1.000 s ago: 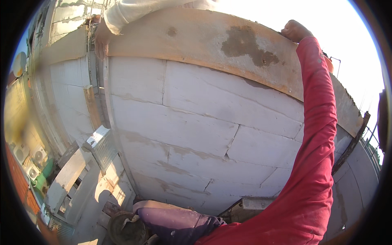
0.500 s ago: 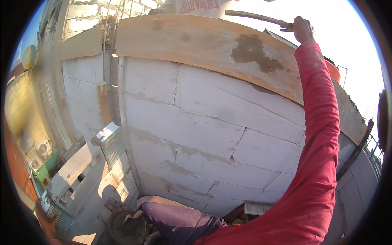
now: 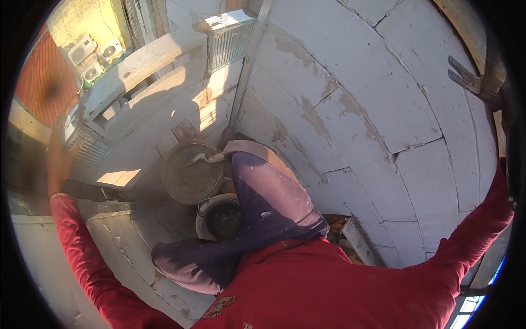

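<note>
blurring left hand by block wall, grip unclear, right hand cut off

Count, head view:
- Round grey metal pans holding wet mortar: 1, w/ 1 trowel lying in it.
- Round dark bucket, pale rim: 1, just beside pan.
- White outdoor air-con units on yellow wall: 2.
- Ribbed grey metal boxes on ledges: 2.
- Hands in view: 1, left hand, blurred. Right not seen.
- White block wall: 1; block no. cannot tell.
</note>
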A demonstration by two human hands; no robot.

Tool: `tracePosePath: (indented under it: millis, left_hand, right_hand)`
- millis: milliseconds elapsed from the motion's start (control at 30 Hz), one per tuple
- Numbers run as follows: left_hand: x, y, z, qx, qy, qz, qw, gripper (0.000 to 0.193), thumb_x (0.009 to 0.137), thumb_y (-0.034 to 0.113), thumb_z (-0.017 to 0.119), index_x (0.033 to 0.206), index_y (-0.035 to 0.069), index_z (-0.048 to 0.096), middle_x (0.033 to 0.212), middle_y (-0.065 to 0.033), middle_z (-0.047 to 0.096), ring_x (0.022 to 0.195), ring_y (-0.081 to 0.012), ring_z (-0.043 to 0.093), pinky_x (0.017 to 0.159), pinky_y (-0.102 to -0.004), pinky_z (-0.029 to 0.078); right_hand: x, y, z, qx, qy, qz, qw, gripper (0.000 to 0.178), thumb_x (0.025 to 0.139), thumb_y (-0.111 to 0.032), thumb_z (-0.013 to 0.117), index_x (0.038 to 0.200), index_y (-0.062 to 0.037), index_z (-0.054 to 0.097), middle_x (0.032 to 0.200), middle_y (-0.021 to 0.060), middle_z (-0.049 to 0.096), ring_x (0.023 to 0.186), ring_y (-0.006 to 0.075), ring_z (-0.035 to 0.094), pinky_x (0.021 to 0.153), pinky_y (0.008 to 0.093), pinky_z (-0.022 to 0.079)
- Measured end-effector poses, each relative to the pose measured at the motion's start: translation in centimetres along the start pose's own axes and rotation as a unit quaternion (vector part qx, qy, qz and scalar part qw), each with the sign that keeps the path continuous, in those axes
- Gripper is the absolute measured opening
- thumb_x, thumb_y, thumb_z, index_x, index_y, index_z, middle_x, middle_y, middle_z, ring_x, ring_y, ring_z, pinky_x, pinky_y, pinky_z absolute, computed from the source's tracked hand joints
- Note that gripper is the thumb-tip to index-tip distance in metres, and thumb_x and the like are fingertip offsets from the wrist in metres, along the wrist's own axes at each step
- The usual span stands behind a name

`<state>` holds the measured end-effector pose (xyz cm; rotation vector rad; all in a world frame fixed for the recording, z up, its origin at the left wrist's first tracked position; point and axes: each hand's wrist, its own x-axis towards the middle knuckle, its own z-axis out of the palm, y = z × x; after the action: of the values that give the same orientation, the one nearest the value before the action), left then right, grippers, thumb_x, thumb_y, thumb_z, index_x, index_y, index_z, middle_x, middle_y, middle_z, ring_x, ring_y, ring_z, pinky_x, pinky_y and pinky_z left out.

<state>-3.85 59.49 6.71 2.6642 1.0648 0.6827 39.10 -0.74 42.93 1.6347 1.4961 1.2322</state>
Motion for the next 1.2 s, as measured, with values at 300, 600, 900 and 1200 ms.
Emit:
tracePosePath:
  millis: [300, 600, 900, 1200]
  left_hand:
    - [-2.0, -2.6, -0.5, 0.006, -0.012, -0.051, 0.999, 0.074, 0.09, 0.009, 0.078, 0.154, 0.008, 0.043, 0.143, -0.0123, 0.057, 0.129, -0.019, 0.054, 0.111, -0.0333, 0.042]
    - [-1.3, 0.4, -1.1, 0.035, -0.046, -0.127, 0.99, 0.073, 0.095, 0.015, 0.075, 0.157, 0.004, 0.039, 0.151, -0.0129, 0.05, 0.136, -0.0203, 0.048, 0.116, -0.0348, 0.037]
    - [-1.4, 1.7, -0.7, -0.024, -0.04, -0.163, 0.986, 0.075, 0.093, 0.01, 0.068, 0.159, 0.003, 0.035, 0.158, -0.0133, 0.044, 0.144, -0.0219, 0.042, 0.119, -0.0351, 0.033]
    - [-0.7, 2.1, -0.8, 0.002, -0.025, -0.1, 0.995, 0.082, 0.086, 0.014, 0.08, 0.157, 0.004, 0.04, 0.154, -0.0141, 0.048, 0.139, -0.0236, 0.047, 0.117, -0.0392, 0.038]
  right_hand:
    - [-6.3, -32.2, 23.9, 0.436, -0.404, 0.159, 0.788, 0.031, 0.099, -0.03, 0.057, 0.092, -0.0024, 0.07, 0.093, 0.0182, 0.072, 0.084, 0.0397, 0.071, 0.074, 0.0502, 0.056]
    - [-5.4, -53.5, 36.8, 0.4, -0.685, 0.126, 0.596, 0.043, 0.081, -0.045, 0.08, 0.106, -0.0104, 0.078, 0.11, 0.0134, 0.077, 0.104, 0.0317, 0.074, 0.089, 0.0438, 0.059]
    - [-2.9, -62.6, 44.8, 0.375, -0.721, 0.151, 0.562, 0.042, 0.083, -0.045, 0.081, 0.112, -0.0147, 0.078, 0.118, 0.0095, 0.076, 0.112, 0.0265, 0.073, 0.091, 0.0407, 0.059]
    - [-6.8, -67.7, 50.4, 0.42, -0.61, 0.229, 0.631, 0.04, 0.1, -0.035, 0.059, 0.134, -0.0132, 0.059, 0.125, 0.0147, 0.071, 0.118, 0.0338, 0.069, 0.095, 0.0501, 0.056]
